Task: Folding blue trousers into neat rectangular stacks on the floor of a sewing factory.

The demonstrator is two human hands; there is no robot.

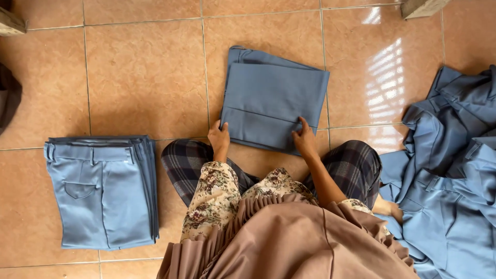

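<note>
Sitting on the tiled floor [144, 77], the person presses both hands onto the near edge of a folded pair of blue-grey trousers [276, 95] that lies flat on the tiles straight ahead of the knees. The left hand [219, 137] rests at the near left corner with fingers curled onto the cloth; the right hand [305, 139] sits at the near right corner, fingers spread over the folded hem, and both look to be pinning or pinching the fabric rather than closed round it. To the left a neat stack of folded trousers [103, 191] lies well apart from the piece in hand, waistbands and a back pocket facing up. To the right a loose heap of unfolded trousers [449, 170] of the same colour sprawls beside the person's leg. The fold looks nearly square but its upper left corner shows an underlying layer peeking out, so I judge the layers are not fully aligned; lifting it by the near edge alone could let the far layers slide and the fold open. The cloth seems smooth and the tiles glossy, so a push could skid the whole piece instead of creasing it. The heap lies near the right elbow, and a sleeve could drag a trouser leg across.
</note>
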